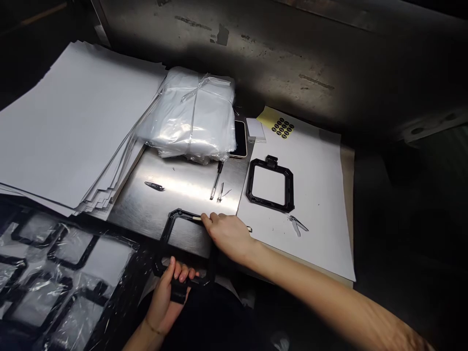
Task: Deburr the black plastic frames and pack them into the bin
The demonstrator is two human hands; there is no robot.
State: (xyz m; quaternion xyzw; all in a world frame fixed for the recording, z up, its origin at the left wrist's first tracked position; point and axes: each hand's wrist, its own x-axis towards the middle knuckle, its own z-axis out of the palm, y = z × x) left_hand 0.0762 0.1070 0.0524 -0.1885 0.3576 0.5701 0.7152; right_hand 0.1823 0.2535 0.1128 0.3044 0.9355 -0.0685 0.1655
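Beyond the hands lie a steel worktop [190, 195] and a second black frame [249, 183]. The left hand [170, 297] closes around the lower tab of a black plastic frame [179, 213], while the right hand [228, 234] grips a thin pale stick [196, 218] along the frame's upper edge.

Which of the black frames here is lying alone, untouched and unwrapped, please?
The one on the white sheet, its tab pointing away. Another frame is gripped in the left hand, and the rest lie under clear plastic at lower left.
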